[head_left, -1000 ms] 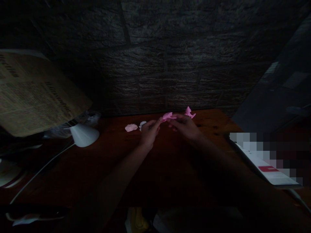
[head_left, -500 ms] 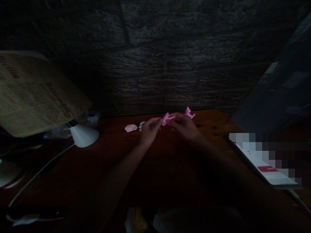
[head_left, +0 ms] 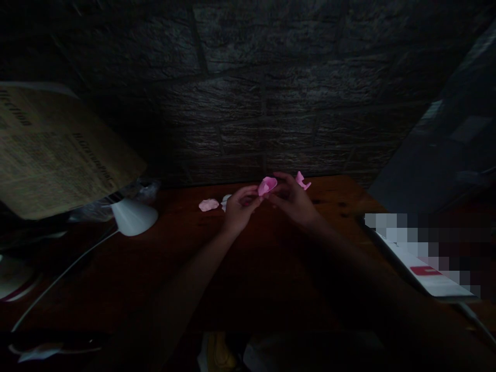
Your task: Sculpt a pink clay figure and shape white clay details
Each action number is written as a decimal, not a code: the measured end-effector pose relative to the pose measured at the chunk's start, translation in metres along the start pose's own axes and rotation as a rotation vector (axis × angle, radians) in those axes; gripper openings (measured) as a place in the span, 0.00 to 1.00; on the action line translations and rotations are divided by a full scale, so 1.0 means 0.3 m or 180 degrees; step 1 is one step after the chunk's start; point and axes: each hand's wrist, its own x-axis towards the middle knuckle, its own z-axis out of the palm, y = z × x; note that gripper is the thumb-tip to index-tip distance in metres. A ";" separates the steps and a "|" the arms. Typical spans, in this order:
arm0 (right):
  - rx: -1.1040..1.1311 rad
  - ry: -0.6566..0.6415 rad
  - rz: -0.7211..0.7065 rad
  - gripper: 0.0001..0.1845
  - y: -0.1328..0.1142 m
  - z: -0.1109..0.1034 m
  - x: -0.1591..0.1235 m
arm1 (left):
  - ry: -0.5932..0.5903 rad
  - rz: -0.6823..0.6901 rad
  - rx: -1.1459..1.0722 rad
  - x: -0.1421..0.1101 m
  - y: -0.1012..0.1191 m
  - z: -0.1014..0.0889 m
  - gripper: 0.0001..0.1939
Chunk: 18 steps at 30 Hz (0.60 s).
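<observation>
In the head view, a small bright-pink, cupped, petal-like piece (head_left: 267, 186) is up between my two hands; whether it is paper or clay I cannot tell. My left hand (head_left: 239, 209) pinches its lower left edge between thumb and fingers. From the other side, my right hand (head_left: 296, 204) has its thumb at the lower edge, with the index finger bent above and a little apart. Just right of that hand stands a second pink piece with pointed tips (head_left: 302, 181). A pale pink flat blob (head_left: 208, 205) lies left, beside a white piece (head_left: 225, 202) partly hidden by my left hand.
The scene is dim. A brown wooden table (head_left: 174, 248) meets a dark stone-patterned wall (head_left: 251, 93). At left stands a lamp with a newsprint shade (head_left: 62, 150), white cone base (head_left: 135, 217) and cable. A partly blurred-out white flat object (head_left: 437, 281) lies at right.
The pink piece has been turned and opened from a narrow, pointed shape to a wider cup. My right index finger has lifted away from it. My left hand stays nearly in place.
</observation>
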 end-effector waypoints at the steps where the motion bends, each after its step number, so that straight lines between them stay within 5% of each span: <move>1: -0.0039 -0.0016 -0.0005 0.34 0.003 -0.001 0.001 | -0.0020 0.0026 0.0017 0.001 -0.002 -0.001 0.14; 7: -0.0373 -0.0021 -0.0351 0.23 0.011 -0.010 0.004 | -0.0048 0.0117 0.0125 -0.002 -0.002 -0.002 0.14; 18: -0.0467 0.0033 -0.0496 0.18 0.035 -0.006 0.007 | -0.0133 0.0340 0.0590 0.006 -0.016 -0.010 0.12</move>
